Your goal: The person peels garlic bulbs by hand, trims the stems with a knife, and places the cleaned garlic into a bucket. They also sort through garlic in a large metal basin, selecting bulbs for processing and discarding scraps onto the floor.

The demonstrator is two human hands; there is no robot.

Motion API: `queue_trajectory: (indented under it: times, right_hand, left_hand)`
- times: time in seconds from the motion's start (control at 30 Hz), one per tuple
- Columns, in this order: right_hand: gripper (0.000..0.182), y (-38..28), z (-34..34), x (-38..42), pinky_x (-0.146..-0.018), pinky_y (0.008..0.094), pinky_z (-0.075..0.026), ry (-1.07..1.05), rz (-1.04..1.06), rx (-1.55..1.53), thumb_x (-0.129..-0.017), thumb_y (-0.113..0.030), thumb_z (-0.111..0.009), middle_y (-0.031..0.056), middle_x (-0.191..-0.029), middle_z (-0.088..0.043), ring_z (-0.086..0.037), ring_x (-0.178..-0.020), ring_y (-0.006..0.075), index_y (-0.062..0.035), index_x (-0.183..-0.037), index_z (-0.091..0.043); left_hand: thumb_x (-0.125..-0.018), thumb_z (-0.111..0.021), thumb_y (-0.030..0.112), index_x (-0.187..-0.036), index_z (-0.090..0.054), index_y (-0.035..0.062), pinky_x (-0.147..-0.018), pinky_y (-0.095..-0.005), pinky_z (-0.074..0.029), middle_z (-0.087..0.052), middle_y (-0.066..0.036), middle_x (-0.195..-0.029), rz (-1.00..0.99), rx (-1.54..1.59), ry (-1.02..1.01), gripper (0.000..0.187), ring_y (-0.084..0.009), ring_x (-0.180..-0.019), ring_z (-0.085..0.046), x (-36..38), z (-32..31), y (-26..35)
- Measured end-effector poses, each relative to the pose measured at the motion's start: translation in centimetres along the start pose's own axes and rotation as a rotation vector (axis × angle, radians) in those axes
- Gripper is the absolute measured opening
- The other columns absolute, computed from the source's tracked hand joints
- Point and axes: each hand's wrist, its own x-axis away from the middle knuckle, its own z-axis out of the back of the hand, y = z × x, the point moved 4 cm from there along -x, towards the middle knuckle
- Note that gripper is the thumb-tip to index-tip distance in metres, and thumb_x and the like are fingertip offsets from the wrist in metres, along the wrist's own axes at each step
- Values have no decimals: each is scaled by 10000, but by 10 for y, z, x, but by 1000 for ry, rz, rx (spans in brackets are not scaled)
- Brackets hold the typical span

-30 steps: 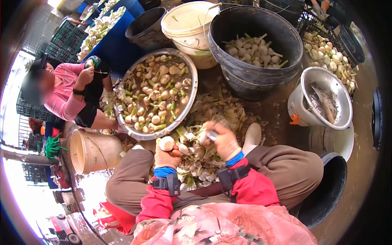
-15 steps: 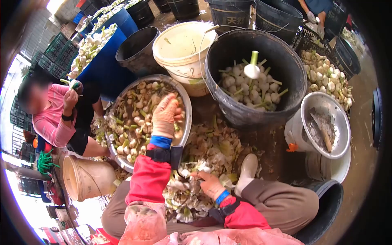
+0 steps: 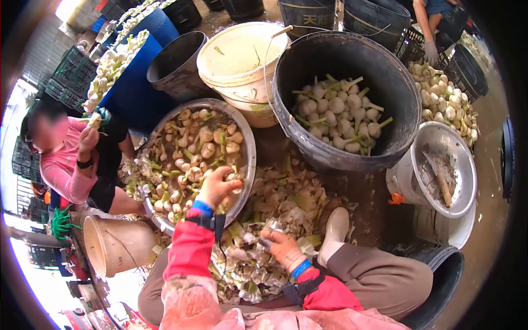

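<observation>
My left hand (image 3: 216,188) is over the right side of a metal basin (image 3: 252,144), its fingers curled around a garlic bulb (image 3: 233,177) that is partly hidden. Many peeled and trimmed garlic bulbs (image 3: 192,159) sit in brownish water in the basin. Low in front of me, my right hand (image 3: 285,250) is closed above a heap of garlic skins (image 3: 247,269). Something small and dark shows at its fingertips; its kind cannot be made out. Beyond stands a large black bucket (image 3: 286,71) with clean white garlic bulbs (image 3: 341,113) in it.
A cream bucket (image 3: 231,49) stands behind the basin. At right, a metal bowl (image 3: 467,165) holds a wooden-handled tool (image 3: 440,184). Another person (image 3: 71,159) sits at left, holding garlic. A second person's gloved hand (image 3: 430,53) touches piled garlic (image 3: 443,99).
A garlic bulb in mid-air above the black bucket is no longer there. My left hand, open before, has come down and nearer and closed on a bulb. My right hand has barely moved.
</observation>
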Motion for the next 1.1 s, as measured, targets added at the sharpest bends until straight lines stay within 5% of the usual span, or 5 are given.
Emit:
queue_trajectory:
  times: [0.23,0.63,0.83,1.03,1.1]
  right_hand:
    - [326,-43,-20,15,-856,228,-414,53,162,-83,-810,-113,-621,47,-1061,-610,-556,-952,109,-22,-1120,-572]
    - [374,-39,-27,34,-815,233,-426,27,229,52,-790,-8,-568,45,-1037,-601,-534,-921,101,-20,-1164,-545]
    - [350,-59,-26,46,-857,247,-429,-2,288,-301,-778,55,-512,61,-1067,-595,-541,-983,135,-2,-1120,-565]
    - [344,-60,-27,48,-842,255,-419,-181,201,-410,-792,-15,-554,49,-1098,-576,-528,-988,122,-24,-1136,-557]
    - [327,-53,-28,48,-829,253,-414,-138,168,-405,-800,-78,-598,34,-1063,-594,-537,-961,118,-26,-1122,-568]
  left_hand:
    - [-785,-654,216,-1172,-424,100,-739,-393,-541,-571,-110,-1049,-15,1401,-177,465,-288,-931,-595,164,-49,-19]
    - [-621,-751,144,-1050,-508,12,-802,-275,-442,-544,-105,-1012,-440,-434,488,511,-191,-907,-555,224,-94,12]
    - [-839,-514,198,-1193,-405,169,-558,-315,-526,-563,-122,-1072,112,1538,100,371,-296,-826,-607,217,-99,8]
    - [-846,-529,415,-1209,-426,158,-486,-289,-501,-589,-101,-984,133,1574,128,457,-266,-748,-614,211,-103,2]
    - [-811,-543,502,-1188,-458,130,-429,-264,-476,-583,-73,-921,-73,797,172,537,-212,-655,-601,211,-99,-2]
